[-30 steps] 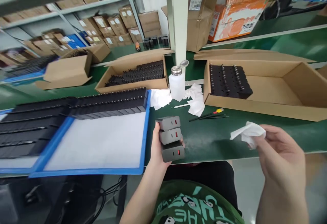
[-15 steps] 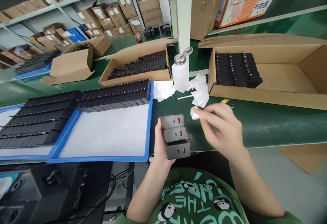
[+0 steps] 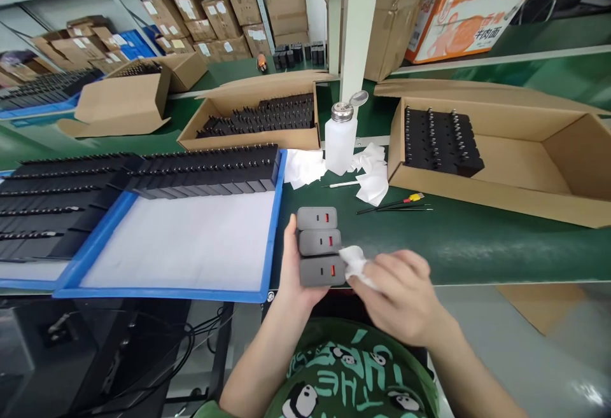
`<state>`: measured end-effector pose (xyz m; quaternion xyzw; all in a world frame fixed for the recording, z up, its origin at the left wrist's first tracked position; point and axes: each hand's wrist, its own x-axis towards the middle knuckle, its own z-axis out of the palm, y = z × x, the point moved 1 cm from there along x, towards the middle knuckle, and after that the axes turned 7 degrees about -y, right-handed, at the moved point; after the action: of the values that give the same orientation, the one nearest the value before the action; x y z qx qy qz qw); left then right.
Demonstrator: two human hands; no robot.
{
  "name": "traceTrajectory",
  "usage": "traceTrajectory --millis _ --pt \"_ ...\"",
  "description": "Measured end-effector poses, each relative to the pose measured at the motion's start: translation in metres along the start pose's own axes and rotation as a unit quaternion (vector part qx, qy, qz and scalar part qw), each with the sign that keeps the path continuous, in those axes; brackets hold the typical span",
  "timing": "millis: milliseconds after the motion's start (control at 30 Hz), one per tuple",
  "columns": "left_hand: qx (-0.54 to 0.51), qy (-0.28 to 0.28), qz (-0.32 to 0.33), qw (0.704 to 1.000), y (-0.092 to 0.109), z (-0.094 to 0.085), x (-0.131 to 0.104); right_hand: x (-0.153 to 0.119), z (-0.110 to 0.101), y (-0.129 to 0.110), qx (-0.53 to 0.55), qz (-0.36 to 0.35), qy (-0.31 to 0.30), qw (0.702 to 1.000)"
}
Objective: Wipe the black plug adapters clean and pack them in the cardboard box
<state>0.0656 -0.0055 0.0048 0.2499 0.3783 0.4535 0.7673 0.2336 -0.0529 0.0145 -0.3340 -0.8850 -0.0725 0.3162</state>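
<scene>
Three dark grey charger blocks (image 3: 319, 242) form a stack in my left hand (image 3: 294, 271), their port faces with red USB sockets turned up. My left thumb runs along their left side, and the other fingers are hidden beneath. My right hand (image 3: 398, 287) pinches a crumpled white tissue (image 3: 354, 261), whose tip is at the right edge of the nearest block. Beyond stands a white pump bottle (image 3: 340, 141) with its metal lid flipped up. More white tissues (image 3: 373, 176) lie beside it, with a thin white swab stick (image 3: 342, 184) in front.
To the left, blue-rimmed trays (image 3: 273, 240) carry rows of black chargers (image 3: 210, 170). Cardboard boxes with more chargers stand behind (image 3: 252, 141) and at the right (image 3: 501, 195). Thin black tools (image 3: 391, 207), one yellow-ended, lie before the right box. A white post (image 3: 358, 30) rises at the back.
My right hand has come down and left, bringing the tissue to the nearest block. The stack in my left hand has shifted slightly left, and the thin black tools now show fully.
</scene>
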Motion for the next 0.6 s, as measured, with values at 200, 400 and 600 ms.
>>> traceTrajectory --millis 200,400,600 --pt "0.174 0.088 0.129 0.972 0.013 -0.013 -0.01 -0.03 0.0 0.042 -0.013 0.15 -0.101 0.983" --pt "0.709 0.077 0.312 0.628 -0.006 -0.013 -0.002 -0.026 -0.006 0.037 0.081 0.26 -0.078 0.959" --pt "0.746 0.035 0.272 0.607 -0.012 -0.008 -0.018 -0.03 0.003 0.017 0.131 0.35 0.011 0.927"
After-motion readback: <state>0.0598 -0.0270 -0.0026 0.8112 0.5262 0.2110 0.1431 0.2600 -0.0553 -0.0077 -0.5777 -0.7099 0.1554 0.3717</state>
